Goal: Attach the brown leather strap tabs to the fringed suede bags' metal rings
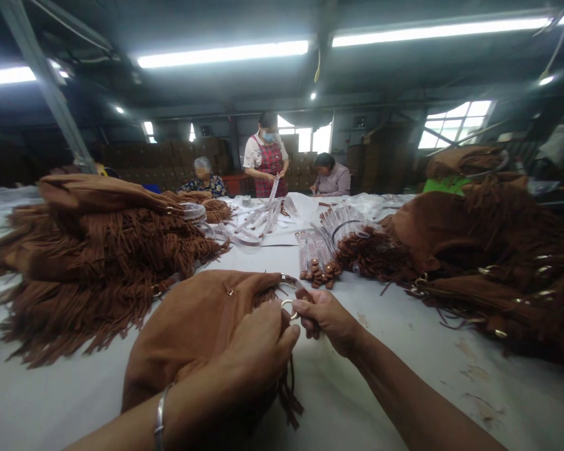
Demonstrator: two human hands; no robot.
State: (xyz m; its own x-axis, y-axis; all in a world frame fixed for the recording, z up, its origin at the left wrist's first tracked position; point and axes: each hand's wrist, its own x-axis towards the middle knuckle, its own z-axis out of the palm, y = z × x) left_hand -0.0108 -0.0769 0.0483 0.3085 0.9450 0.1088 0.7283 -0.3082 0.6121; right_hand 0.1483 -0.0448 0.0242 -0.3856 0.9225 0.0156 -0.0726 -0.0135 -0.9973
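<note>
A brown suede fringed bag point(183, 326) lies on the table before me, its fringe hanging by my wrist. My left hand point(261, 344) is closed on the bag's near right end, beside a silver metal ring point(289, 305). Just right of the ring, my right hand point(326, 316) pinches a brown strap end point(304, 294) between thumb and fingers. A clear-wrapped strap point(289, 280) runs from the bag's upper corner toward that hand. The ring shows between both hands; whether the strap end passes through it, I cannot tell.
Fringed brown bags are heaped at left point(108, 232) and right point(479, 238). Bundles of wrapped straps point(317, 254) lie beyond my hands on the white-covered table point(376, 369). Across it, a person in a checked apron point(267, 160) handles a strap, with seated people either side.
</note>
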